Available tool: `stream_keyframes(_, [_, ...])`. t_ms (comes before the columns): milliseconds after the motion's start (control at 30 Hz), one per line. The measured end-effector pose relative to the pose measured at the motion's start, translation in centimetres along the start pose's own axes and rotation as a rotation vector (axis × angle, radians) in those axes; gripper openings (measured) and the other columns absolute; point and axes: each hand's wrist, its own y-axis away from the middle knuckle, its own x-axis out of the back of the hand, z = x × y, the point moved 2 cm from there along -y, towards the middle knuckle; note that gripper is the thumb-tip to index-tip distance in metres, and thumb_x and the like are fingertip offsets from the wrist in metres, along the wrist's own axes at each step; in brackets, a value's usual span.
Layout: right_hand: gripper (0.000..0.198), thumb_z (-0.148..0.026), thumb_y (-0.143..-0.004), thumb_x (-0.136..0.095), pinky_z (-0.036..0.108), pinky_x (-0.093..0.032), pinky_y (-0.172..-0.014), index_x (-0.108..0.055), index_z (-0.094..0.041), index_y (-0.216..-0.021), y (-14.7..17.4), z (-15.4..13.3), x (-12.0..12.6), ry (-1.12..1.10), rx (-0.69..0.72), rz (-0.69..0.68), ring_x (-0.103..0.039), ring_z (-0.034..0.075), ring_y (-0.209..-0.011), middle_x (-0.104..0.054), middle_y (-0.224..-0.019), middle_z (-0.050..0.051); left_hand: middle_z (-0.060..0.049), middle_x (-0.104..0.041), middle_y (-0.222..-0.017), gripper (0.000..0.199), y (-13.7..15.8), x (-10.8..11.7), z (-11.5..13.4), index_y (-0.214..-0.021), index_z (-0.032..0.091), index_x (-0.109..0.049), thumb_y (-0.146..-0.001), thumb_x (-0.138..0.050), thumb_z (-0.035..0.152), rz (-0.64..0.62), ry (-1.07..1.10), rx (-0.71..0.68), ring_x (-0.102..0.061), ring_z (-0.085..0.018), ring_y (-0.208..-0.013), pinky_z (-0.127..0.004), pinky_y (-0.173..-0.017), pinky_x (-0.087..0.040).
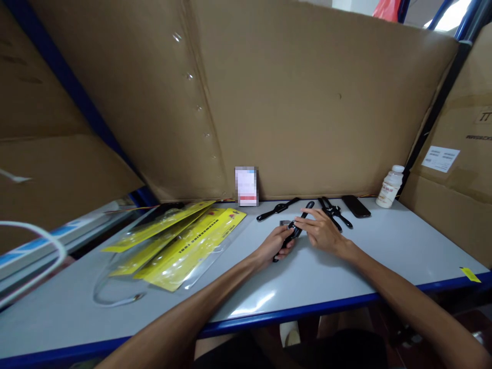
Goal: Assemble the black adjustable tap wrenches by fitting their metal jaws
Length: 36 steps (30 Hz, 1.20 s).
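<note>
A black spokeshave (309,206) slants across my hands above the middle of the table, one handle pointing away and the other toward me. My left hand (277,243) is closed around its lower part. At its middle and upper handle, the fingers of my right hand (319,225) grip it lightly; the exact contact is partly hidden. A small grey metal piece shows by the spokeshave's middle. Just behind my left hand rests another black spokeshave (280,208). More black spokeshaves (331,209), crossed over each other, lie beyond my right hand.
Yellow-carded plastic packages (192,248) overlap on the left, near a white cable (115,303). A pixelated upright card (246,187) leans on the cardboard wall (292,102). Back right are a black phone (355,206) and a white bottle (390,187). A blue edge (300,311) borders the table.
</note>
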Motion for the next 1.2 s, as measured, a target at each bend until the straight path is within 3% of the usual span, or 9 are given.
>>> stream_keyframes(267, [0.041,0.000,-0.085,-0.052,0.048,-0.049,-0.099,-0.072,-0.018,-0.116,0.10,0.23,-0.01,0.008,-0.013,-0.003,-0.056,0.030,-0.126,-0.073,-0.123,0.003,0.009,-0.047,-0.057,0.024,0.05,0.03,-0.04,-0.084,0.023,-0.042,-0.089,-0.060,0.037,-0.011,-0.008,-0.013,-0.029,-0.004,-0.034,-0.014,-0.032,-0.016])
stream_keyframes(500, [0.044,0.001,-0.085,-0.053,0.050,-0.049,-0.098,-0.071,-0.019,-0.121,0.14,0.41,-0.23,-0.012,-0.021,-0.034,-0.054,0.029,-0.129,-0.072,-0.125,0.007,0.009,-0.046,-0.055,0.027,-0.21,0.16,-0.14,-0.083,0.023,-0.041,-0.090,-0.060,0.040,-0.007,-0.008,-0.003,-0.029,-0.004,-0.032,-0.014,-0.031,-0.014])
stream_keyframes(1200, [0.043,0.000,-0.087,-0.052,0.049,-0.051,-0.099,-0.071,-0.018,-0.121,0.07,0.15,-0.30,0.006,-0.049,-0.067,-0.054,0.030,-0.129,-0.071,-0.128,0.005,0.009,-0.046,-0.055,0.024,-0.10,0.09,-0.06,-0.082,0.023,-0.041,-0.091,-0.059,0.036,-0.007,0.011,-0.008,-0.027,-0.003,-0.033,-0.013,-0.032,-0.014])
